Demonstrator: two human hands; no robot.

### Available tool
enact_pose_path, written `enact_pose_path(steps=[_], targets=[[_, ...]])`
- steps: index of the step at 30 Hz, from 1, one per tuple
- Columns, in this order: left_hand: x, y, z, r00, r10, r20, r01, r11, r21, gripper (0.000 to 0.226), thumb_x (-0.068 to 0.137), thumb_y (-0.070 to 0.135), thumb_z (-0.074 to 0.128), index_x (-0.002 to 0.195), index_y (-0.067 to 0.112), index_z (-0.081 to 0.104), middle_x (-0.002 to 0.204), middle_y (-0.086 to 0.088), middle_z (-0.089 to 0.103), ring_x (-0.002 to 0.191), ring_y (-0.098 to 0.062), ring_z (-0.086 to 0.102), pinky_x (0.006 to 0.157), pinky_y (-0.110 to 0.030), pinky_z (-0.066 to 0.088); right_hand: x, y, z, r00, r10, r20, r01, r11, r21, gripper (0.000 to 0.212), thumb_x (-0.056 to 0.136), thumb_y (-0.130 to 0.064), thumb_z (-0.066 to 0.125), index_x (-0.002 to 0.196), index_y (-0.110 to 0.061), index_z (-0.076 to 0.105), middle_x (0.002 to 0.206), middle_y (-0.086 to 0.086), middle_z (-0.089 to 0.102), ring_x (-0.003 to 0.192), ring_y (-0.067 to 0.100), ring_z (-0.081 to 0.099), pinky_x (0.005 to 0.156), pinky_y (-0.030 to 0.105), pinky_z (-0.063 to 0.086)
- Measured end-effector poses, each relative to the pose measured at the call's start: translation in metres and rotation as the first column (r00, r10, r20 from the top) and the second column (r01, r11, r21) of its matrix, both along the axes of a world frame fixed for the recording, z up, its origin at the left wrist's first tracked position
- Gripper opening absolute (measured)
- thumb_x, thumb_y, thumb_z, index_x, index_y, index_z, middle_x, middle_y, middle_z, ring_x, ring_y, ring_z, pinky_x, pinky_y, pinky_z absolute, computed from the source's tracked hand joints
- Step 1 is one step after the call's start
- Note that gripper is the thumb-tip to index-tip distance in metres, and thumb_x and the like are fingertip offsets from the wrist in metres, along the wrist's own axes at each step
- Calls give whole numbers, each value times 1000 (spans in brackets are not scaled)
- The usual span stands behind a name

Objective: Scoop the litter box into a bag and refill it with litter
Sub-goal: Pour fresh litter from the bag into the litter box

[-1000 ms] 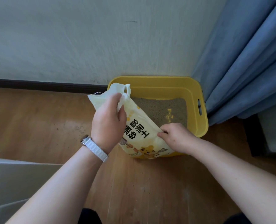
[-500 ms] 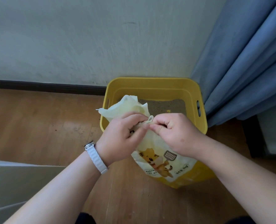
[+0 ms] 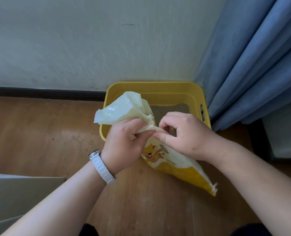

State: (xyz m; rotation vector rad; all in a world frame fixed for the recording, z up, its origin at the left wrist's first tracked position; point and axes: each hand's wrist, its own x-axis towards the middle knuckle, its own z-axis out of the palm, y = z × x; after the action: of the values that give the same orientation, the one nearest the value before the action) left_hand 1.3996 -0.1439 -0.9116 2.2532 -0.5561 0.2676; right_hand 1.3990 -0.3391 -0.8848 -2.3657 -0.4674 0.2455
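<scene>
Left hand [image 3: 124,142] and right hand [image 3: 180,133] pinch the litter bag [image 3: 175,166], fingers curled.

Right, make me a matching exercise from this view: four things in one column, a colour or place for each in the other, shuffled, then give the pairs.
Things
1. litter box
2. curtain
3. watch strap
4. litter bag

Descriptions
A. blue, hanging at the right
B. white, on the left wrist
C. yellow tub against the wall
D. gripped at its top by the left hand and right hand

Pairs: 1-C, 2-A, 3-B, 4-D
</scene>
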Motion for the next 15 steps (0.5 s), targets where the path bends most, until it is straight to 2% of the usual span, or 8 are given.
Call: enact_pose_path(steps=[3,5,8,10,13,15], targets=[[5,9,9,993,112,-47,-115,991,-75,35,84,25,66,62,2,53,57,-2,50,54,-13,46,48,-28,39,4,-15,3,991,54,-123,-83,965,-247,40,79,-69,48,80,-31,58,83,-10,57,80,9,55,72,38,50],[8,17,14,978,183,-97,-198,964,-177,35,84,24,66,64,-2,55,56,-10,53,53,-18,48,48,-36,41,3,-21,5,972,47,-228,-121,939,-322,42,78,-72,50,78,-30,58,79,-9,60,74,9,57,67,40,53],[10,23,18,959,240,-148,-272,925,-267,37,84,30,66,70,-4,59,62,-17,58,58,-29,55,50,-42,46,-3,-22,7,938,15,-345,-147,922,-359,33,83,-60,57,77,-28,59,72,-7,62,62,9,58,54,30,47],[10,23,19,950,256,-181,-301,906,-298,35,83,31,66,73,-3,61,66,-19,60,61,-33,56,51,-44,48,-4,-23,8,933,7,-360,-156,909,-387,28,89,-49,56,76,-23,57,71,-5,61,61,11,56,52,27,42],[11,22,22,931,273,-243,-345,877,-335,31,84,26,67,76,-3,62,69,-23,60,62,-33,56,51,-43,49,0,-27,9,949,-31,-314,-85,933,-350,27,92,-36,51,74,-16,53,69,-2,59,60,15,53,54,33,42],[13,21,24,917,273,-289,-364,871,-331,21,87,20,68,79,1,63,72,-20,62,63,-28,58,51,-39,50,0,-28,8,955,-61,-290,-24,960,-279,30,93,-30,51,69,-12,46,62,-3,52,54,14,45,52,35,39]])
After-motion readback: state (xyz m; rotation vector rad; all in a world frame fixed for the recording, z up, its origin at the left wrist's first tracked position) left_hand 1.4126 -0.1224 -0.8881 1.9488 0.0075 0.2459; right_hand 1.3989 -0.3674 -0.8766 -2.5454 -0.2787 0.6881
